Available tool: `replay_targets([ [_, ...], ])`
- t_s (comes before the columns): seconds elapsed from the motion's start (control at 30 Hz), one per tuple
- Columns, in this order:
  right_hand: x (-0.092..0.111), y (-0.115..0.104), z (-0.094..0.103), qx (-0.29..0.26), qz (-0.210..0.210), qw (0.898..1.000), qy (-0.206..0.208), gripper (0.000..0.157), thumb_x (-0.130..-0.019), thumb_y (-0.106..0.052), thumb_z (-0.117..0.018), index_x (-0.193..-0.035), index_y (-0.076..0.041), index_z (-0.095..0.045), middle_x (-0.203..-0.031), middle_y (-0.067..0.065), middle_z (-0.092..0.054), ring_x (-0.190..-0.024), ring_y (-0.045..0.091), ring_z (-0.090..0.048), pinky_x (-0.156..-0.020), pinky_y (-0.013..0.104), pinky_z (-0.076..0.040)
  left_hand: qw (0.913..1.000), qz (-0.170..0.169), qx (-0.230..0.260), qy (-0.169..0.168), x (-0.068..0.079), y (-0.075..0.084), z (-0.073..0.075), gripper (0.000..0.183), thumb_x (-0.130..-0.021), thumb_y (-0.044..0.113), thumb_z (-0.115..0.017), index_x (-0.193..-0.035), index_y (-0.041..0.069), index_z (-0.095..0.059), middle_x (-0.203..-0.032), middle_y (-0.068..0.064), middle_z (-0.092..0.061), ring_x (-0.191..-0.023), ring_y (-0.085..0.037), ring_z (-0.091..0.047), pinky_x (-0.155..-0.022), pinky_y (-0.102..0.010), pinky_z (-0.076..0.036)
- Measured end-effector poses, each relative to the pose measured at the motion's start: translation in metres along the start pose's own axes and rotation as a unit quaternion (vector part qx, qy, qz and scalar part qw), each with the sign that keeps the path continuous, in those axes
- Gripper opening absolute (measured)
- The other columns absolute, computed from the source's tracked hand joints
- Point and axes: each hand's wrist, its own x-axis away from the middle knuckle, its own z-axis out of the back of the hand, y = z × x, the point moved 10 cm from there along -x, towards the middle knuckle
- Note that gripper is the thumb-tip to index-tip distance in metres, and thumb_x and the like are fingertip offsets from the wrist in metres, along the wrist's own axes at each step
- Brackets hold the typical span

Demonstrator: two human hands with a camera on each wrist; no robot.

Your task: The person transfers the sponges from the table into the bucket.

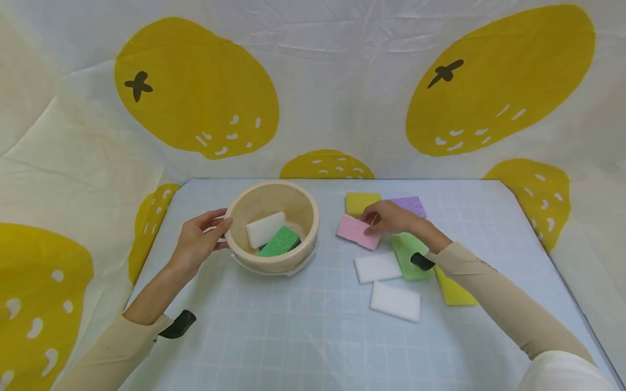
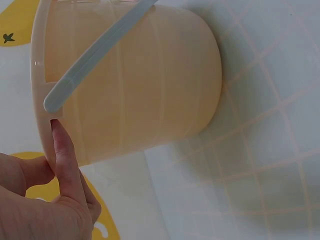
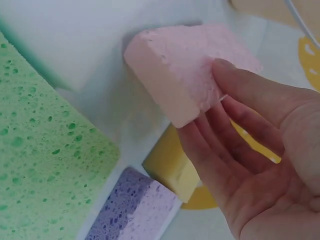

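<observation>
A cream bucket [image 1: 273, 264] stands left of centre, its pale handle [image 2: 100, 55] hanging down along the side. My left hand [image 1: 198, 239] holds the bucket's rim at its left side, thumb and fingers on the edge. Inside lie a white sponge [image 1: 265, 229] and a green sponge [image 1: 281, 242]; something dark beneath them is mostly hidden. My right hand [image 1: 391, 217] pinches a pink sponge [image 1: 354, 231] between thumb and fingers. In the right wrist view the pink sponge [image 3: 175, 65] looks tilted, near a yellow sponge [image 3: 172, 165] and a purple sponge [image 3: 132, 207].
Under and near my right arm lie a light green sponge [image 1: 408, 252] and another yellow sponge [image 1: 452, 285]. Two white sponges, one higher [image 1: 377, 267] and one lower [image 1: 395, 302], lie closer to me. A pale grid-patterned cloth [image 1: 274, 336] covers the table; a lemon-print curtain [image 1: 342, 98] hangs behind.
</observation>
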Motion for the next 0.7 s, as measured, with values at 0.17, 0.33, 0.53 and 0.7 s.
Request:
replay_targets([
  [0.17,0.002,0.001,0.007,-0.021,-0.019,1.0,0.007,0.027,-0.082,-0.013,-0.075,-0.106,-0.003,-0.065,-0.1,0.008,-0.066,-0.093,0.024,-0.06,-0.08,0.033,-0.054,1.0,0.004,-0.003,0.0,-0.001,-0.002,0.0,0.054,-0.093,0.038,-0.058,-0.14,0.012,-0.047,-0.124,-0.014,-0.053,-0.087,-0.017,-0.063,-0.072,-0.024,-0.056],
  [0.33,0.005,-0.003,0.018,-0.032,-0.02,0.999,0.019,0.028,-0.081,-0.015,-0.076,-0.104,-0.003,-0.066,-0.098,0.008,-0.066,-0.092,0.024,-0.062,-0.075,0.029,-0.054,1.0,-0.001,0.0,0.0,-0.001,-0.001,0.0,0.054,-0.093,0.038,-0.058,-0.139,0.013,-0.048,-0.123,-0.013,-0.054,-0.088,-0.019,-0.063,-0.072,-0.024,-0.056],
  [0.53,0.008,-0.013,0.03,-0.056,-0.011,0.998,0.02,0.028,-0.082,-0.017,-0.076,-0.104,-0.003,-0.066,-0.098,0.009,-0.067,-0.091,0.024,-0.063,-0.071,0.03,-0.055,1.0,0.001,0.002,0.0,0.001,-0.002,0.001,0.054,-0.093,0.038,-0.058,-0.14,0.012,-0.047,-0.124,-0.014,-0.054,-0.087,-0.017,-0.064,-0.072,-0.024,-0.056],
  [0.7,0.009,-0.02,0.041,-0.074,-0.018,0.997,0.024,0.029,-0.082,-0.02,-0.075,-0.105,-0.006,-0.066,-0.099,0.007,-0.067,-0.093,0.023,-0.063,-0.074,0.032,-0.054,1.0,0.003,0.007,0.001,0.001,-0.002,0.001,0.055,-0.093,0.038,-0.058,-0.14,0.012,-0.047,-0.124,-0.014,-0.053,-0.086,-0.016,-0.063,-0.073,-0.024,-0.056],
])
